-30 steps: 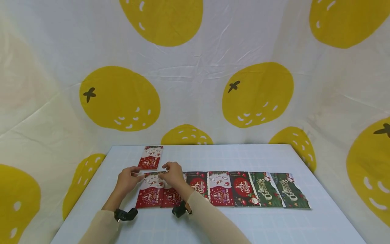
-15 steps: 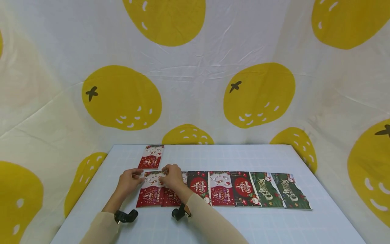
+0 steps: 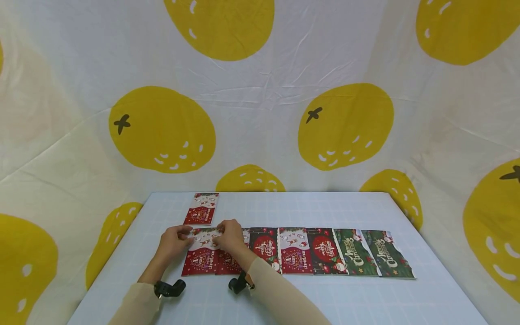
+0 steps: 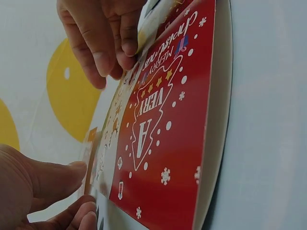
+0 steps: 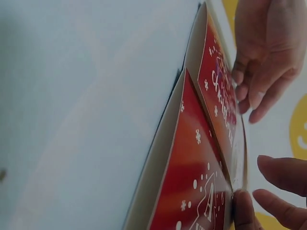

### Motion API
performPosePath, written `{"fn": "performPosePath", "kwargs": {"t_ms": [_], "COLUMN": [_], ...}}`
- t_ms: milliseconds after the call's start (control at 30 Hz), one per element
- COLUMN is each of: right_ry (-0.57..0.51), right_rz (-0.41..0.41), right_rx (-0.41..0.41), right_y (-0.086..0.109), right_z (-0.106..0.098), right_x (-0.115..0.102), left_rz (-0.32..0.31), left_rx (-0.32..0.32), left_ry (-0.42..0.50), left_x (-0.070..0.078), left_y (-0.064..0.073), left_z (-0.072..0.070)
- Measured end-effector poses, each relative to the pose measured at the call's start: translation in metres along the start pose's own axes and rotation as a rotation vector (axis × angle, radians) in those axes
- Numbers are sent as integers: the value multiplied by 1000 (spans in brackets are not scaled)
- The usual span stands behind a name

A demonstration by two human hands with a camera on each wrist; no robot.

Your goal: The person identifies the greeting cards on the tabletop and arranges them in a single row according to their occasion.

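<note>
A red and white Christmas card point(image 3: 200, 259) lies at the left end of a row. Near its far left corner is my left hand point(image 3: 172, 241), with the thumb and fingers point(image 4: 79, 168) apart at the card's edge. My right hand point(image 3: 232, 236) is at its far right corner, over the neighbouring matching Christmas card point(image 3: 229, 262). In the right wrist view, one fingertip point(image 5: 244, 208) touches the far edge of a card, while the thumb stands off. The near edges of the cards point(image 4: 216, 120) rise a little, like folded sheets. Neither hand visibly pinches a card.
Rightward in the row lie a dark red card point(image 3: 265, 248), a red and white card point(image 3: 295, 253), another dark red card point(image 3: 326, 253) and green cards point(image 3: 355, 253). One more red and white card point(image 3: 201, 209) lies behind. The table point(image 3: 325, 300) meets a patterned cloth point(image 3: 260, 135).
The hands make only small shifts around the leftmost card's far corners; the left hand edges slightly right. The view shifts a little. The other cards stay in place.
</note>
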State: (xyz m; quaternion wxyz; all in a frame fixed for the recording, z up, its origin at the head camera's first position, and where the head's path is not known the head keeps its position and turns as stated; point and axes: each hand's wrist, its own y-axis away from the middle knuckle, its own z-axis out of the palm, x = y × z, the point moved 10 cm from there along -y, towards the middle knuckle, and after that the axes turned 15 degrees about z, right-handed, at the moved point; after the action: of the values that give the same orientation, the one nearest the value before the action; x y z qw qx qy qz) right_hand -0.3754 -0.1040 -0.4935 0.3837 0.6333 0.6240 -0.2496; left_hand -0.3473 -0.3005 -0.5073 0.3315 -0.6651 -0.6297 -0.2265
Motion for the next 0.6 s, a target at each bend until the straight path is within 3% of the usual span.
{"fn": "performPosePath", "kwargs": {"t_ms": [300,600], "right_ry": [4,5], "right_rz": [41,3], "right_rx": [-16,8], "right_y": [-2,-4], "right_z": [4,6], "right_x": [6,6], "left_rz": [-22,-30], "left_rx": [-2,18], "left_ry": [33,73], "left_x": [-2,-4], "left_y": [-2,-5], "left_z": [4,8]}}
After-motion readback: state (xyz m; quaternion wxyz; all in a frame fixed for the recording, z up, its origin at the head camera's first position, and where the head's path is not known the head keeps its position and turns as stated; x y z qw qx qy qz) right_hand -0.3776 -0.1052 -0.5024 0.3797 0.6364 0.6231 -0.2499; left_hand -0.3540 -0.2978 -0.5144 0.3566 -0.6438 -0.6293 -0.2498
